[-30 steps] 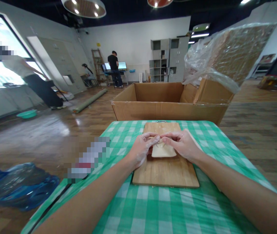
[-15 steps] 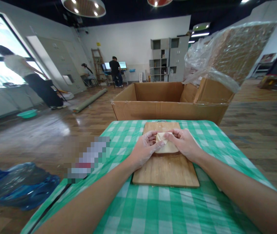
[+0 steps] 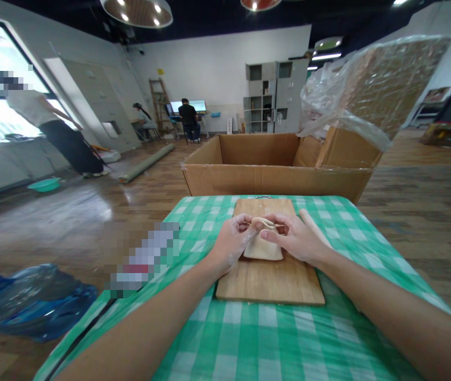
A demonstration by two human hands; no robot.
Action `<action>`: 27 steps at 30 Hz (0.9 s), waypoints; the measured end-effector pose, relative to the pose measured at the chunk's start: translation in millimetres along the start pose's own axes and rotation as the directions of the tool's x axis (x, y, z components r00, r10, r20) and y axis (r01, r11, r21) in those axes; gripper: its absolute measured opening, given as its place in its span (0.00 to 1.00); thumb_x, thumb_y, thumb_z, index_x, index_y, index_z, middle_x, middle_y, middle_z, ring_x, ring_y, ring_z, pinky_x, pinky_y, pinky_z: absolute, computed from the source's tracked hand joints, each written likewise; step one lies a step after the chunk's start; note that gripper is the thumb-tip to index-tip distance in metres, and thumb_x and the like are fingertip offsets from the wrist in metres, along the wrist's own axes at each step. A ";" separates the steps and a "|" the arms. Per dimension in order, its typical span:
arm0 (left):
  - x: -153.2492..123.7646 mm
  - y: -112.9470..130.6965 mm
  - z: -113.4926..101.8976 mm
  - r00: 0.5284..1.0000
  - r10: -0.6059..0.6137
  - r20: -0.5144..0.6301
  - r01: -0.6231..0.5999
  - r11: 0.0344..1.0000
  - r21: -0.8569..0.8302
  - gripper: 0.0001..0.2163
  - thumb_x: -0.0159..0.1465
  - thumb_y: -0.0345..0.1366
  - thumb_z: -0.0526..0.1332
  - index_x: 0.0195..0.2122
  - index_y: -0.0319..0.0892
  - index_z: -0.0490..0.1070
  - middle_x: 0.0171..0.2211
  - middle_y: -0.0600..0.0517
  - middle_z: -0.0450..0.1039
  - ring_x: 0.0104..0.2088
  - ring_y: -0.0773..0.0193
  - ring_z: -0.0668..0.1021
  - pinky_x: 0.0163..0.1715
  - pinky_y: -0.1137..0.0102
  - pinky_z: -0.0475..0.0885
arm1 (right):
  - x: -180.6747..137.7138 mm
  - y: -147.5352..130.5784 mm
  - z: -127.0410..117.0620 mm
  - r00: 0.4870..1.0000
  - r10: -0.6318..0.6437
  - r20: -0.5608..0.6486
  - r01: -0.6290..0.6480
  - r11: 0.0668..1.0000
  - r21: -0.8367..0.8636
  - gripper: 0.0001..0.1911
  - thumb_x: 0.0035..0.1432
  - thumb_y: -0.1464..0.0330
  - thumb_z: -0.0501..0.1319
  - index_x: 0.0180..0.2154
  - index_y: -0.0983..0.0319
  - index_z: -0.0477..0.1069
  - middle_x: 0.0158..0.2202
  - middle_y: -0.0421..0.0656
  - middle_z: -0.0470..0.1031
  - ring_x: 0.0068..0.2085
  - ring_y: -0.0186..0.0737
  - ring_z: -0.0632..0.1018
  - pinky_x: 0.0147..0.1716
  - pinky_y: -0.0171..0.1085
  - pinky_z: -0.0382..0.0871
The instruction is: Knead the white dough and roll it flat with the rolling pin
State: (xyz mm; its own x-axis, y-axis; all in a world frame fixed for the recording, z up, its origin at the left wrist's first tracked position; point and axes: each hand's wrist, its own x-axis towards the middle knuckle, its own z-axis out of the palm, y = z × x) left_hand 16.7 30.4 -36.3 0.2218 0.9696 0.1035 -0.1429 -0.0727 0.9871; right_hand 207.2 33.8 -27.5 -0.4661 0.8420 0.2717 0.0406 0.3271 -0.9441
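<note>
A pale piece of dough (image 3: 263, 244) is folded over on a wooden cutting board (image 3: 269, 280) that lies on a green checked tablecloth (image 3: 225, 338). My left hand (image 3: 231, 242), dusted with flour, pinches the dough's top edge from the left. From the right, my right hand (image 3: 295, 237) pinches the same top edge. The fingertips of both hands nearly meet above the board's far half. A wooden rolling pin (image 3: 315, 226) lies just right of my right hand, partly hidden by it.
An open cardboard box (image 3: 277, 169) stands beyond the table's far edge, with a plastic-wrapped board (image 3: 372, 90) leaning in its right side. A blue plastic bag (image 3: 30, 304) lies on the floor at left. Two people are far off at left and at the back.
The dough's far edge has been lifted and folded toward me; my fingers now pinch it along the top. The person at the back has sat down.
</note>
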 end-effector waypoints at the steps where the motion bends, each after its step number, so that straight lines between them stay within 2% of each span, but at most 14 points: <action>1: -0.3 0.1 0.1 1.000 0.004 0.007 -0.004 1.000 0.005 0.18 0.57 0.48 0.72 0.36 0.38 0.74 0.33 0.49 0.80 0.32 0.64 0.79 0.32 0.72 0.70 | -0.3 -1.8 0.1 1.000 0.005 0.000 -0.005 1.000 0.016 0.20 0.55 0.56 0.69 0.48 0.58 0.77 0.45 0.44 0.79 0.44 0.44 0.79 0.45 0.42 0.73; 5: -0.7 0.7 0.5 1.000 -0.020 0.024 0.020 1.000 -0.023 0.18 0.56 0.45 0.74 0.40 0.39 0.75 0.37 0.47 0.81 0.34 0.63 0.80 0.34 0.72 0.71 | -1.6 -8.9 -0.3 0.991 0.130 -0.042 -0.119 0.974 0.194 0.19 0.64 0.54 0.59 0.45 0.60 0.78 0.37 0.45 0.80 0.36 0.42 0.78 0.32 0.37 0.71; 8: -0.8 1.3 0.3 0.999 -0.033 0.043 0.036 0.998 -0.057 0.19 0.55 0.44 0.74 0.43 0.39 0.75 0.38 0.47 0.81 0.35 0.62 0.80 0.36 0.71 0.71 | -1.4 -10.4 -0.8 0.986 0.148 -0.079 -0.132 0.974 0.186 0.15 0.58 0.61 0.63 0.45 0.60 0.78 0.33 0.42 0.79 0.33 0.40 0.77 0.27 0.34 0.69; 10: -1.3 1.8 -0.2 0.997 -0.041 0.066 0.044 0.998 -0.051 0.17 0.56 0.44 0.74 0.41 0.39 0.76 0.37 0.47 0.80 0.34 0.63 0.79 0.35 0.72 0.70 | -0.8 -9.7 -0.7 0.985 0.135 -0.108 -0.119 0.983 0.140 0.13 0.54 0.65 0.66 0.43 0.59 0.78 0.31 0.39 0.78 0.31 0.37 0.76 0.26 0.33 0.68; 14: -1.6 1.9 -2.5 0.990 -0.058 0.129 0.058 0.998 0.011 0.15 0.57 0.45 0.73 0.35 0.38 0.78 0.33 0.50 0.78 0.31 0.66 0.76 0.32 0.74 0.67 | 0.4 -6.1 -0.8 0.973 0.190 -0.128 -0.163 0.967 0.198 0.09 0.53 0.69 0.63 0.38 0.60 0.78 0.27 0.37 0.76 0.23 0.32 0.72 0.20 0.31 0.65; 21: 1.9 -1.1 -4.9 0.981 -0.060 0.183 0.084 0.989 -0.125 0.12 0.60 0.43 0.70 0.36 0.39 0.75 0.33 0.51 0.77 0.32 0.65 0.75 0.34 0.72 0.67 | 0.5 -4.0 -2.4 0.973 0.185 -0.141 -0.146 0.957 0.250 0.11 0.53 0.65 0.68 0.39 0.62 0.77 0.26 0.37 0.76 0.20 0.30 0.71 0.18 0.30 0.64; 24: 2.7 -1.8 -4.6 0.984 -0.058 0.167 0.080 0.988 -0.130 0.11 0.60 0.41 0.70 0.37 0.40 0.75 0.34 0.52 0.76 0.33 0.64 0.76 0.35 0.72 0.68 | 0.0 -4.4 -3.9 0.980 0.144 -0.141 -0.112 0.970 0.214 0.14 0.54 0.62 0.69 0.42 0.62 0.78 0.26 0.38 0.77 0.19 0.30 0.70 0.17 0.30 0.62; 27: 2.7 -0.9 -3.2 0.986 -0.055 0.156 0.074 0.990 -0.117 0.10 0.59 0.39 0.70 0.36 0.40 0.75 0.34 0.52 0.77 0.33 0.64 0.76 0.36 0.71 0.68 | -0.5 -4.2 -5.2 0.987 0.127 -0.103 -0.103 0.972 0.212 0.12 0.55 0.62 0.69 0.39 0.62 0.79 0.26 0.38 0.77 0.19 0.29 0.70 0.17 0.29 0.62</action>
State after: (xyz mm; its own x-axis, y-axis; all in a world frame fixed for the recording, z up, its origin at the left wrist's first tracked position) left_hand 14.3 33.8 -37.3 0.3769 0.9238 0.0671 -0.2380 0.0266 0.9709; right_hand 211.9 34.3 -22.7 -0.3637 0.9164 0.1673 -0.0999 0.1402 -0.9851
